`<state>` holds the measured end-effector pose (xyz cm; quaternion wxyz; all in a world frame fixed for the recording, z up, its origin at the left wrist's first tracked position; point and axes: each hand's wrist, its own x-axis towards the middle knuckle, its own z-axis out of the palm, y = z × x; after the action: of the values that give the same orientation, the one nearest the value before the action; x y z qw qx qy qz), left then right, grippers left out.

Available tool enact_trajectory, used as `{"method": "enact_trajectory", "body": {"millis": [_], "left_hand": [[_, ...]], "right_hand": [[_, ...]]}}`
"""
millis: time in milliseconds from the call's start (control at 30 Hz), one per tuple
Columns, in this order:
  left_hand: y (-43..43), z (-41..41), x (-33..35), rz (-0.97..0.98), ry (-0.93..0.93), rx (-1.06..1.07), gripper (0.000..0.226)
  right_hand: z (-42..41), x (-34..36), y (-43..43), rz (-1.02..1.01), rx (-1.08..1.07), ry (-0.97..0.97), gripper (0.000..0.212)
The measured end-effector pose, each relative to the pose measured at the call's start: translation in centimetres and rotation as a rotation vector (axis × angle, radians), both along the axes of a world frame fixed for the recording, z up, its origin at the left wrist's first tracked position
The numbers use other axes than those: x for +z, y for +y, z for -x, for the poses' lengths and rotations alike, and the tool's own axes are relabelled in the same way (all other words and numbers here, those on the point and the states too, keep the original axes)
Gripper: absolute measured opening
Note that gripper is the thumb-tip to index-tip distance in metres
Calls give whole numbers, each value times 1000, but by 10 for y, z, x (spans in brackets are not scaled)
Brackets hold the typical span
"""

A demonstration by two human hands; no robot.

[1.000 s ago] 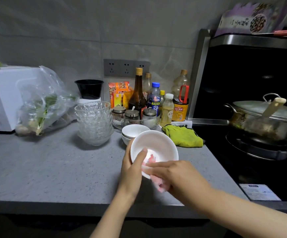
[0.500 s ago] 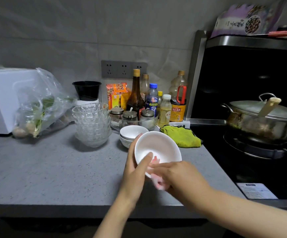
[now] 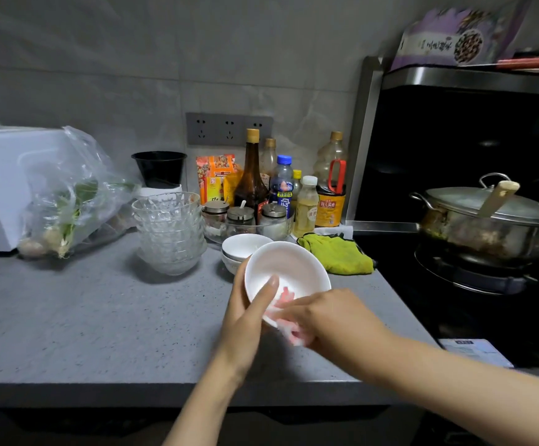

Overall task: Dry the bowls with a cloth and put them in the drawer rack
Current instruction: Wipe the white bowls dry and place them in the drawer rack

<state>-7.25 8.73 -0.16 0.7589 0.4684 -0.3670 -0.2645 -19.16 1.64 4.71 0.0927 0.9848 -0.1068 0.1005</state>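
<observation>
Nearest, the right hand (image 3: 329, 317) clutches a crumpled pink-and-white cloth (image 3: 289, 297) against the inside of a glossy white round ceramic bowl (image 3: 289, 268), which is tilted toward the camera above the grey speckled countertop (image 3: 84, 317). The left hand (image 3: 248, 317) grips the bowl's left rim, thumb inside, with its fingers hidden behind. The right hand covers most of the cloth and the bowl's lower edge. Just behind sit stacked small white bowls (image 3: 244, 247), then a stack of clear glass bowls (image 3: 170, 233).

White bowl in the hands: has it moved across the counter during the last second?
No. The white bowl stays just in front and right of the stacked white bowls on the counter; only the head camera shifts slightly.
</observation>
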Motion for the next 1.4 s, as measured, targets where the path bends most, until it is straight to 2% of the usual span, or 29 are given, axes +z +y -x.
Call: {"method": "enact_trajectory", "body": {"millis": [67,100,133,167,267,300,333,367,433,533,633,667,767,833,900,1000,1067,1167,1233,1300,1400], "left_hand": [[-1,6,-2,16,19,57,27],[-1,3,-2,10,-1,62,26],[-1,-2,-2,1,-44,45,29],[-1,-10,-4,-28,-107,0,35],[4,-25,2,-178,-284,-292,38],[5,-27,6,-236,-331,-380,37],[4,-28,10,-287,-340,-433,36],[4,-28,14,-319,-316,-466,36],[2,-30,14,-324,-227,-504,40],[2,-28,4,-306,-116,-516,45],[3,-26,-1,-249,-34,-420,49],[4,-25,0,-228,-45,-366,47],[5,-19,3,-188,-59,-213,52],[5,-16,0,-174,-44,-181,54],[6,-15,-1,-170,-43,-171,55],[8,-15,2,-123,-62,-118,47],[9,-15,3,-119,-54,-104,46],[9,-14,1,-145,-3,-99,49],[8,-12,1,-160,22,-139,56],[6,-14,2,-132,-12,-114,48],[7,-12,4,-60,-62,-69,43]], "right_hand": [[-2,-9,10,-224,8,-37,23],[1,-13,9,-216,102,-44,26],[5,-16,0,-95,195,-32,29],[11,-13,-10,109,243,26,33],[31,11,-44,737,324,317,51],[36,20,-48,917,331,379,65],[41,29,-53,1053,324,421,79],[41,34,-56,1130,321,440,85],[36,40,-57,1170,321,415,86],[31,25,-54,952,340,308,78],[29,-3,-42,598,342,174,61],[31,-9,-33,474,305,142,62],[30,-16,-2,63,200,125,92],[25,-15,7,-153,201,142,92],[17,-13,5,-102,192,106,85],[12,-12,-6,175,91,85,77],[12,-14,1,157,37,64,70],[12,-13,13,-48,104,137,66],[12,-18,8,7,140,81,75],[9,-17,-3,138,57,71,81],[2,-4,9,178,-80,119,64]]}}
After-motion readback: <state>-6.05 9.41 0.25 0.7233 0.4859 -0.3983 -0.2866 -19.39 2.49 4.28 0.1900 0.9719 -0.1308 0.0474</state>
